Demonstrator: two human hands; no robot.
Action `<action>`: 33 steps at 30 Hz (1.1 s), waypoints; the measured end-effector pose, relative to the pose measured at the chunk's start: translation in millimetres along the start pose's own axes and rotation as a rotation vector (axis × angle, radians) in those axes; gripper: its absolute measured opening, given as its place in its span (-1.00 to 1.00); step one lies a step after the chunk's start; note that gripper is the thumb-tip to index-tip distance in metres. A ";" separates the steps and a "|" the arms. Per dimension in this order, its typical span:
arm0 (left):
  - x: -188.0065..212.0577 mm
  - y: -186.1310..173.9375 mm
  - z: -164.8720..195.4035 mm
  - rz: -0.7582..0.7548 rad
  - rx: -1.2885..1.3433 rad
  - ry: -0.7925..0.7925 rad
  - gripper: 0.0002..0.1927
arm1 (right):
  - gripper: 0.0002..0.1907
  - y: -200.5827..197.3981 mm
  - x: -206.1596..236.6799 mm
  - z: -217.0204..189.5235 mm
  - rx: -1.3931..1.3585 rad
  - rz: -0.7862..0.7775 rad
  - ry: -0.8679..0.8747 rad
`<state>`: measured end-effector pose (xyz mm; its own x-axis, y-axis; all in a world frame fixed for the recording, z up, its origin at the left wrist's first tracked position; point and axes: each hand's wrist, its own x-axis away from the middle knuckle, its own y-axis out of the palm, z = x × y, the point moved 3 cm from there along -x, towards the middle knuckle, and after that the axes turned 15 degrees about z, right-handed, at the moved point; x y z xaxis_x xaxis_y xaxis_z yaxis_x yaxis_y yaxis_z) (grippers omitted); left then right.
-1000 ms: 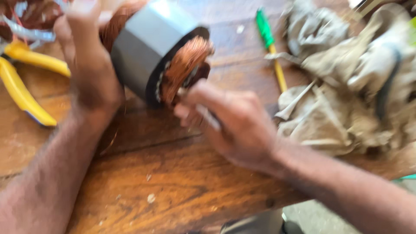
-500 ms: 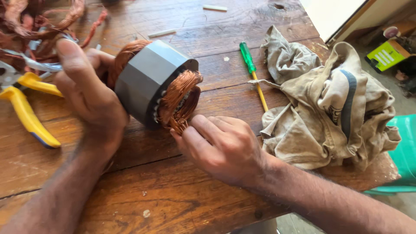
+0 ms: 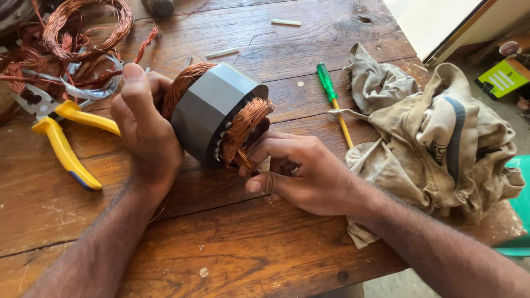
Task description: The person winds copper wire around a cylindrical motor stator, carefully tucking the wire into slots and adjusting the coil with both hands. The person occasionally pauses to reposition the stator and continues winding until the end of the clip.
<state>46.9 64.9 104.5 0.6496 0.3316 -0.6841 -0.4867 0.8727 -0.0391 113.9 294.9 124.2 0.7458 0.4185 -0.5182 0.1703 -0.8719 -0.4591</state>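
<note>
The motor stator (image 3: 212, 113), a grey faceted steel core with copper windings protruding at both ends, lies on its side near the centre of the wooden tabletop (image 3: 265, 259), its axis running from 10 o'clock to 4 o'clock.

Left hand (image 3: 144, 129): positioned at 9 o'clock of the stator. The fingers are closed around the far winding end and the core wall, with the thumb raised along the outer side. The hand grips the stator and holds it steady.

Right hand (image 3: 301, 171): positioned at 4 o'clock of the stator. The fingers are curled against the near copper winding (image 3: 245, 132), with fingertips touching the wire bundle at the open end. The thumb lies below, pointing toward 9 o'clock. Whether a strand is pinched between the fingers cannot be determined.

Surrounding items:
- Yellow-handled pliers (image 3: 63, 132) lie at 9 o'clock, just beside the left hand, handles pointing toward 5 o'clock.
- A tangle of loose copper wire (image 3: 77, 38) lies at 10 o'clock, partly over the pliers' head.
- A screwdriver (image 3: 333, 99) with a green handle and yellow shaft lies at 2 o'clock, near the right hand, its tip touching the cloth.
- A crumpled beige cloth (image 3: 436, 138) lies at 3 o'clock, reaching the tabletop edge.
- Two short pale sleeves (image 3: 286, 22) lie at 12 o'clock, well apart from the stator.
</note>
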 end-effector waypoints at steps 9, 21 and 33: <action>-0.6 -0.2 -7.1 0.016 -0.002 -0.007 -0.19 | -0.84 12.0 5.1 9.8 -0.190 -0.062 0.494; 3.9 -1.1 -10.3 -0.005 0.087 0.000 -0.24 | -0.83 12.1 4.1 15.9 -0.008 -0.095 0.335; 1.3 -6.9 -19.6 -0.161 0.197 0.100 -0.37 | -0.74 -9.0 0.1 26.8 -0.122 -0.031 0.128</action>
<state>39.6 52.2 89.6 0.6437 0.1547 -0.7495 -0.2523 0.9675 -0.0170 95.1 309.6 109.0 0.8133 0.4169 -0.4059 0.2656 -0.8867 -0.3785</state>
